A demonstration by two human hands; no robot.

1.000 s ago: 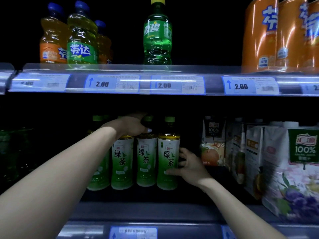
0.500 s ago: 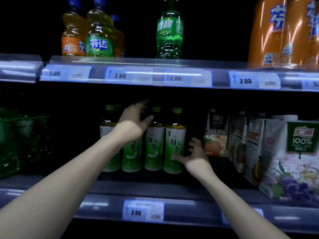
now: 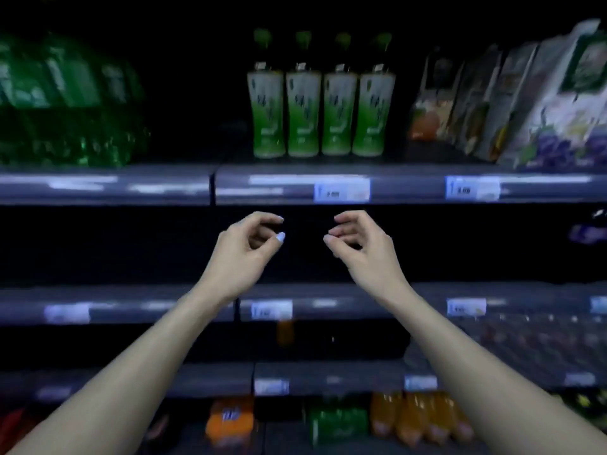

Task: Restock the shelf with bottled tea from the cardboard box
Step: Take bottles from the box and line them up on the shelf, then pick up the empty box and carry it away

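Observation:
Several green tea bottles (image 3: 320,113) with green caps stand upright in a row at the front of a dark shelf (image 3: 282,187). My left hand (image 3: 244,249) and my right hand (image 3: 359,246) hang in the air below that shelf, in front of a dark gap. Both hold nothing, fingers loosely curled and apart. They are clear of the bottles. The cardboard box is out of view. The frame is blurred by motion.
Juice cartons (image 3: 525,103) stand right of the tea. Green bottles (image 3: 65,100) fill the left of the same shelf. Lower shelves (image 3: 328,303) carry price tags; orange drink bottles (image 3: 420,418) and a green pack (image 3: 338,421) sit at the bottom.
Both hands let go of the tea bottles and drew back down, below the shelf edge. The view tilted downward, so the tea row now sits high in the frame.

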